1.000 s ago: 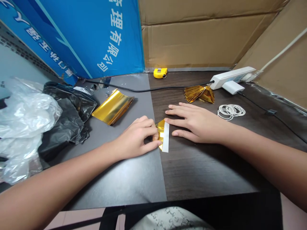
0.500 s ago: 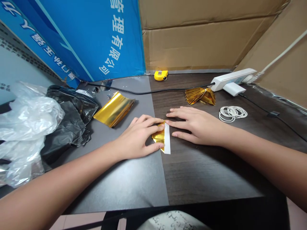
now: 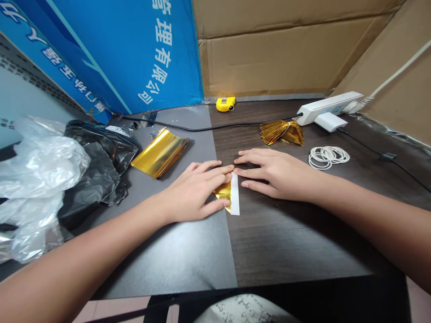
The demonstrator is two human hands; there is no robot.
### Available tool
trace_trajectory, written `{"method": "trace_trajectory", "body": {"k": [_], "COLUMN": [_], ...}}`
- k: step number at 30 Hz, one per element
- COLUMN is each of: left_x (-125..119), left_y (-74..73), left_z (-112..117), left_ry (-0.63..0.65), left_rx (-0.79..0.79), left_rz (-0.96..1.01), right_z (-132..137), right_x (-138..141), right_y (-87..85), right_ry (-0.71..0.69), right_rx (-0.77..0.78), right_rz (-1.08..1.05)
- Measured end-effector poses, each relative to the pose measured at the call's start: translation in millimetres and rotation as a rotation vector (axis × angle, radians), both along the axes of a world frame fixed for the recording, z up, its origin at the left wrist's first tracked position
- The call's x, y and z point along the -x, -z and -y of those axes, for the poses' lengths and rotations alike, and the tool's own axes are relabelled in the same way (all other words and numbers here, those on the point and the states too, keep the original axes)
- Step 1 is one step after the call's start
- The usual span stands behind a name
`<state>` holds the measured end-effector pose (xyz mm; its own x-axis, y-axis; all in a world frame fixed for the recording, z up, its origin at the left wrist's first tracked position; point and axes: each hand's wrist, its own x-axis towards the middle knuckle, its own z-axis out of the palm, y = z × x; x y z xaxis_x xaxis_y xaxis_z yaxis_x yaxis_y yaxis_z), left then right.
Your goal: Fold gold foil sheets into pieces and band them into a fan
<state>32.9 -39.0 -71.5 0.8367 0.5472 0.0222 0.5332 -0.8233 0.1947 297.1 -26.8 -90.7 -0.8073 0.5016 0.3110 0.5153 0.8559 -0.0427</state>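
A small piece of gold foil paper [image 3: 223, 192], folded, with a white strip along its right side, lies flat on the table. My left hand [image 3: 198, 190] rests on it from the left, fingers spread, covering part of the gold side. From the right, my right hand [image 3: 269, 172] lies open on the table, its fingertips beside the paper's top right corner and close to the left fingertips. A stack of gold foil sheets [image 3: 160, 153] sits beyond my left hand. Beyond my right hand are a bundle of pleated gold foil [image 3: 281, 132] and several white rubber bands [image 3: 328, 157].
Clear and black plastic bags [image 3: 43, 166] are heaped at the left. A yellow tape measure [image 3: 225, 104] sits at the back by the cardboard [image 3: 262, 58]. At the back right is a white power strip [image 3: 332, 107], and a black cable [image 3: 188, 129] crosses the table.
My left fingers have slid slightly forward and right over the upper edge of the gold foil paper. My right hand has barely shifted.
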Motion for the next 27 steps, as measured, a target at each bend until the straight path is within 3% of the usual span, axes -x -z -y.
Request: {"method": "trace_trajectory", "body": {"k": [6,11,14,21,27], "left_x": [-3,-2,2,3,-5], "left_y": [-2.4,0.3,3.0,1.1,0.1], "left_z": [0,0,1,22,43], "left_ry": [0.018,0.033,0.052,0.185,0.289], "left_rx": [-0.058,-0.069,-0.061,0.011,0.063], "left_rz": [-0.029,-0.009,0.029,0.058,0.122], "right_z": [1,12,24,60,96], "right_x": [0,5,10,27,38], "right_y": [-6.1,-14.2,-17.5,-19.8,-20.2], "right_ry": [-0.044,-0.23,-0.322,-0.448,-0.459], "right_rx": [-0.045,0.052,0.122,0.095,0.161], "right_rz": [0.008,-0.035,0.003,0.02,-0.087]}}
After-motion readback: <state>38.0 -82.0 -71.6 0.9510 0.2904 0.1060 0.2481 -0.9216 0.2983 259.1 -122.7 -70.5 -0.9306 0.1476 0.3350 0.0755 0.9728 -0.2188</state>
